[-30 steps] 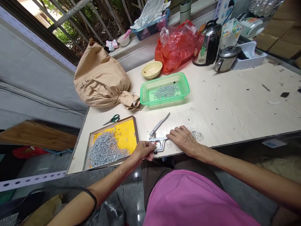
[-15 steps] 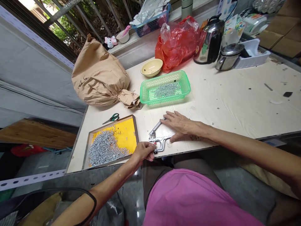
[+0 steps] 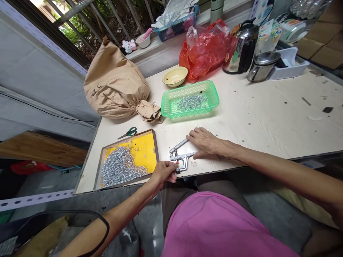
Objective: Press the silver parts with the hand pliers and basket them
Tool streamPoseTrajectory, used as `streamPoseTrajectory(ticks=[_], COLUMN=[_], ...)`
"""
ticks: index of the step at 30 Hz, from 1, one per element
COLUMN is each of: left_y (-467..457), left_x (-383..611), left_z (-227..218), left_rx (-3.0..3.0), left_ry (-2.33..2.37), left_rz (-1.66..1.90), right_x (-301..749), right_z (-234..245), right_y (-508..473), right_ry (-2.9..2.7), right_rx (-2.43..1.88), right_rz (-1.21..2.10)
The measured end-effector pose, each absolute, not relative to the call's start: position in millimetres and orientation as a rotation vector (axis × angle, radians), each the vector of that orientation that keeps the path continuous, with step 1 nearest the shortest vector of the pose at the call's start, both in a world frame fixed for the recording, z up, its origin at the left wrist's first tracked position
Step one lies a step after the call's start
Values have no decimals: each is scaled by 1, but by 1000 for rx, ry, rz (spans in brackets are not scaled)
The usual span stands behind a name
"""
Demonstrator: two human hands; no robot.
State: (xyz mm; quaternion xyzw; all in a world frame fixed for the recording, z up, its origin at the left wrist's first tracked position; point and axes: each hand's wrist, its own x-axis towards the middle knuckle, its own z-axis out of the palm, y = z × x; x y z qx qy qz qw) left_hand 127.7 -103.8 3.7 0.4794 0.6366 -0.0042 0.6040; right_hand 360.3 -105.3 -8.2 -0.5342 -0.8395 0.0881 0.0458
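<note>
Silver hand-press pliers (image 3: 183,156), with a spring by the hinge and a C-shaped jaw, lie near the table's front edge. My right hand (image 3: 205,141) is closed round the ends of both handles. At the jaw, my left hand (image 3: 164,172) pinches with thumb and fingertips; what it grips is too small to name, though a bit of red shows there. To the left is a shallow tray (image 3: 157,147) with a yellow bottom and a heap of small silver metal parts (image 3: 118,167). Behind the pliers, a green basket (image 3: 190,116) contains similar silver pieces (image 3: 192,102).
Green-handled scissors (image 3: 131,131) lie behind the tray. A brown paper sack (image 3: 118,85), cream bowl (image 3: 174,77), red plastic bag (image 3: 205,53), kettle (image 3: 241,46) and metal pot (image 3: 261,67) stand along the back. Dark scraps (image 3: 327,110) dot the table's right side.
My right hand has squeezed the handles closer together, with its fingers now bent over the upper one. The left hand stays at the jaw. The view has shifted slightly.
</note>
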Motion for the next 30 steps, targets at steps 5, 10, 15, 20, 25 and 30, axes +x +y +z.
streamPoseTrajectory(ticks=[5,10,15,20,25,30], left_y=[-114,-114,-90,-74,-65,-50], left_x=[120,132,165,179,190,197], left_z=[5,6,-5,-8,0,-1], left_rx=[1398,2322,2698,2747,2762,2718], left_ry=[1506,1322,907,830,834,813], left_rz=[19,283,155,-21,-103,-104], right_x=[357,352,350,359,361,357], right_z=[0,1,2,9,16,14], right_y=[-116,-119,-121,-126,-124,-114], right_ry=[-2520,-2503,-2510,-2501,-2513,-2480], right_rx=[-1657,-1709,-1752,-1800,-1849,-1915], right_rz=[317,329,333,384,387,389])
